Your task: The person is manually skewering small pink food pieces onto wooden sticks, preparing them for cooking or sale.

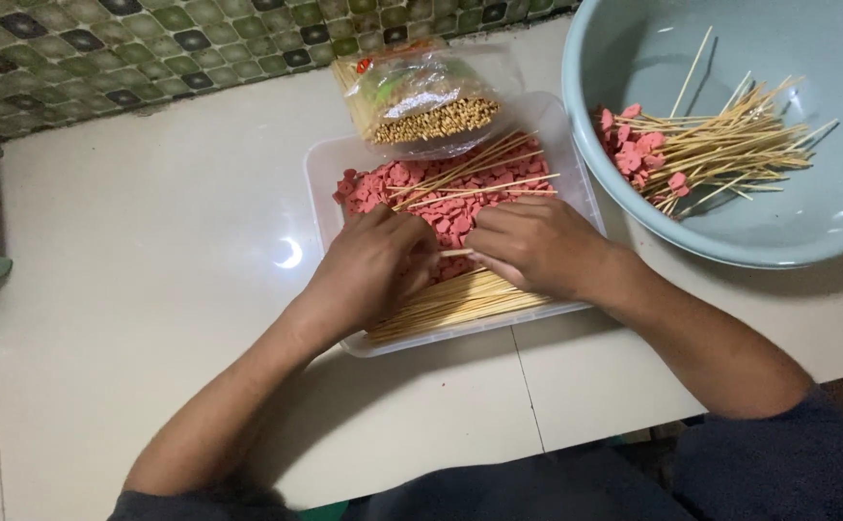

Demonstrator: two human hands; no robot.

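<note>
A clear plastic tray (323, 169) holds a heap of small pink heart pieces (460, 198) and a bundle of thin wooden skewers (450, 304) along its near side. Both hands hover over the tray's middle. My left hand (375, 262) has its fingers curled down among the pink pieces. My right hand (535, 246) pinches a single skewer (457, 253) whose tip points toward my left fingers. Whether a pink piece sits between my left fingers is hidden.
A pale blue bowl (634, 207) at the right holds skewers tipped with pink hearts (701, 150). A clear bag of skewers (426, 96) lies behind the tray. The white counter (151, 251) meets a green tiled wall (103, 48) at the back.
</note>
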